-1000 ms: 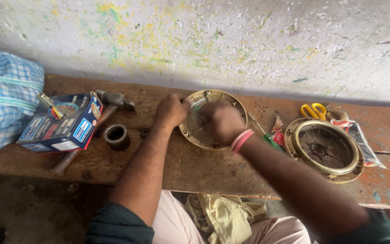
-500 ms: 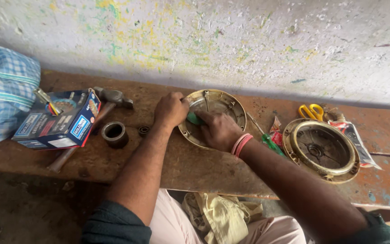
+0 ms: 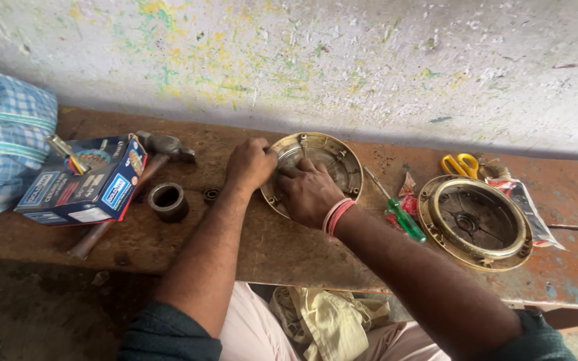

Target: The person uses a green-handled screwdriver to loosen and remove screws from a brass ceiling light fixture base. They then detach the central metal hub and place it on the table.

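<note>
Both hands have closed in: left hand [image 3: 250, 164] grips the round brass housing's [image 3: 329, 152] rim, right hand [image 3: 308, 192] presses flat inside, risking slipping off the worktop's [image 3: 269, 247] near edge.

soft even daylight, no harsh shadows, bit dim under the bench [image 3: 289, 247], mostly sharp, wide-angle stretch at the edges

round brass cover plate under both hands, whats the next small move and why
Probably keep the left hand pinning the rim of the round brass cover plate while the right hand works inside it. Both hands already rest on it, it lies loose on the worn wooden bench, and the green-handled screwdriver lies unused beside it.
</note>
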